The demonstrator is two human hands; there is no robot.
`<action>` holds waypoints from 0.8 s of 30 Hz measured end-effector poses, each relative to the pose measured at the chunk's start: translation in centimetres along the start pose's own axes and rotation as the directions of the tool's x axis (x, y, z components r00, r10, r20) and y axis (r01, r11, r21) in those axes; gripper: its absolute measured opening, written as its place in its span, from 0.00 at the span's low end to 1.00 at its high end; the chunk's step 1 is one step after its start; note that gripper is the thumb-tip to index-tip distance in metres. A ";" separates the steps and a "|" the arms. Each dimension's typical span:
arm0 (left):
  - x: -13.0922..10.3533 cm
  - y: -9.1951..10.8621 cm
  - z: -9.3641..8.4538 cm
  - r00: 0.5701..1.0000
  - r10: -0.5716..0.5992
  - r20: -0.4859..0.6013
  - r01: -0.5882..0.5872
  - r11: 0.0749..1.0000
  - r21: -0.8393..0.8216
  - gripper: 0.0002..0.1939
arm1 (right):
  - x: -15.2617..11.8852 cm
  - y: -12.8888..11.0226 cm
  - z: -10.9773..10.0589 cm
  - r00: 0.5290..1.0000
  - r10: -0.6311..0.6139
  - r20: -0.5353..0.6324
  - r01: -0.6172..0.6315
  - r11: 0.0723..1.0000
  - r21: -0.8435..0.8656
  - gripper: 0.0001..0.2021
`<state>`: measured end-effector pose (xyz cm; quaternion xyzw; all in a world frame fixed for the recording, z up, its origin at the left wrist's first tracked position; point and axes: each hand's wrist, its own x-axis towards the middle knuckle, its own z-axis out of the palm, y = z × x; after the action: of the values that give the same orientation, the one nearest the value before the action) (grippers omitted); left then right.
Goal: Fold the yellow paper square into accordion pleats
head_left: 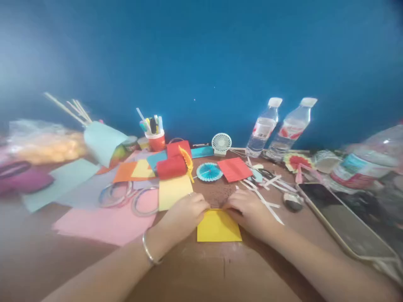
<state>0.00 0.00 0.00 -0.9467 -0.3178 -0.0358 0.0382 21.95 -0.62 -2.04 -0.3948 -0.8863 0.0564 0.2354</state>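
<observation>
A yellow sheet of paper (219,228) lies on the brown table in front of me, its far edge between my two hands. My left hand (187,212) pinches the far left corner with curled fingers. At the far right corner, my right hand (248,209) has its fingers closed on the same paper. Just beyond my left hand is a pale yellow sheet (174,193). A blue pleated paper rosette (209,172) and a red folded paper (234,169) lie farther back.
White paper strips (266,203) are scattered to the right, near a phone (343,218). Two water bottles (262,130) and a small white fan (221,143) stand at the back. Pink sheets (107,224), tape rolls (145,201) and a red pen cup (156,141) are leftward.
</observation>
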 end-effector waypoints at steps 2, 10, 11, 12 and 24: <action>0.0 0.0 0.0 1.000 -0.005 0.006 0.005 1.000 0.001 0.08 | 0.0 0.0 0.0 1.000 -0.012 0.005 0.012 1.000 -0.008 0.05; 0.0 0.1 -0.3 0.999 -0.012 0.030 0.010 0.998 0.056 0.06 | -0.2 0.3 0.0 0.997 -0.077 0.002 0.077 0.993 -0.087 0.05; 0.0 0.1 -0.3 0.999 -0.009 0.032 0.007 0.998 0.061 0.06 | -0.2 0.3 0.0 0.996 -0.086 0.008 0.087 0.991 -0.101 0.05; 0.0 0.1 -0.4 0.999 -0.007 0.034 0.004 0.998 0.065 0.06 | -0.2 0.3 0.0 0.995 -0.096 0.017 0.098 0.989 -0.113 0.05; -0.4 -0.2 -0.3 1.000 -0.005 0.019 0.005 1.000 0.024 0.08 | 0.6 -1.3 -0.7 0.996 0.002 0.088 0.005 0.997 -0.080 0.05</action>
<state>-0.42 -0.12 0.28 -0.9457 -0.3209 -0.0228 0.0465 21.08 -1.16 -0.80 -0.4003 -0.8978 0.0378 0.1800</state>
